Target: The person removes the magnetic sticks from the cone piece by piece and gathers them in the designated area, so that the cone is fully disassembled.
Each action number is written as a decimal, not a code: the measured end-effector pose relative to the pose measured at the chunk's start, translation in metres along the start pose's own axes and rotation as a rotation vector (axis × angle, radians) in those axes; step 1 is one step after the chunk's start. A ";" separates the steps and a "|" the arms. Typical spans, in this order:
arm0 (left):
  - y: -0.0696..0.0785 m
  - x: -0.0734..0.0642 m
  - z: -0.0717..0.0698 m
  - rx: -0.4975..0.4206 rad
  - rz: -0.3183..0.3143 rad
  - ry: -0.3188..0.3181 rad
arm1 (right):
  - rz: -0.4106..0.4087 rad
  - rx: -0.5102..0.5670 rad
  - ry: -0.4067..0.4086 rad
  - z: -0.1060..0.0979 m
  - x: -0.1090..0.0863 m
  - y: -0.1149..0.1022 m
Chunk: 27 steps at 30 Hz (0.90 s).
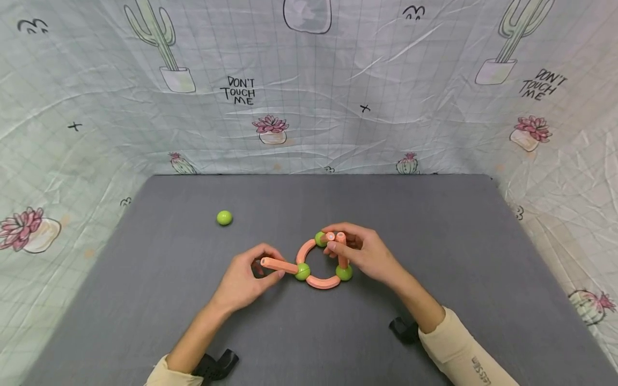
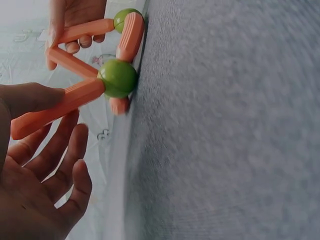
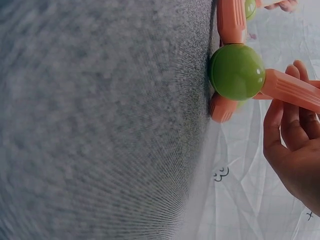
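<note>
A ring of curved orange pieces point(image 1: 323, 282) and green balls lies on the table, with straight orange rods rising from the balls. At the ring's left, my left hand point(image 1: 248, 279) pinches a rod point(image 1: 279, 265) that slants outward from the left green ball point(image 1: 302, 272); in the left wrist view the thumb lies along that rod point(image 2: 75, 100). On the right, my right hand point(image 1: 364, 252) holds the upper ends of two rods close together. One is the rod point(image 1: 343, 257) on the right green ball point(image 1: 344, 273); the other comes from the far green ball point(image 1: 320, 239), partly hidden by fingers.
A loose green ball point(image 1: 224, 217) sits at the back left of the grey table point(image 1: 425, 214). Printed cloth point(image 1: 328, 96) hangs along the back and both sides. Black wrist mounts show below each forearm.
</note>
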<state>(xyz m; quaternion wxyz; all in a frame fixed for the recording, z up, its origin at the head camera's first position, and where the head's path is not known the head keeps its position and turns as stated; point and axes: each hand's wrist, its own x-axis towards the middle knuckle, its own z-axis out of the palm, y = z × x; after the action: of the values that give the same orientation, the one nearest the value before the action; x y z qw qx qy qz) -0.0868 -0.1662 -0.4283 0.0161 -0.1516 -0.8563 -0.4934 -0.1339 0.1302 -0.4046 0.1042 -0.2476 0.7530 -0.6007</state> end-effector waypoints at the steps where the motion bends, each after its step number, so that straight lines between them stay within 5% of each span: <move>1: -0.001 0.000 -0.001 0.000 -0.006 -0.001 | -0.001 -0.001 0.001 0.000 0.000 0.000; 9: -0.009 -0.004 -0.007 0.014 -0.074 -0.032 | 0.011 -0.003 0.008 -0.002 0.000 0.000; 19: -0.014 -0.004 -0.007 0.226 -0.093 -0.031 | 0.022 0.014 0.002 -0.002 -0.001 0.000; 27: -0.017 -0.002 -0.006 0.293 -0.092 -0.051 | 0.038 0.017 0.007 -0.003 -0.001 0.000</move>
<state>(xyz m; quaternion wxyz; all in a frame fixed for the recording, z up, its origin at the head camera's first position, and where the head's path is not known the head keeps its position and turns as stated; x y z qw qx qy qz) -0.0902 -0.1795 -0.4403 -0.0064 -0.1208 -0.9252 -0.3596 -0.1347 0.1328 -0.4037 0.1152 -0.2304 0.7528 -0.6058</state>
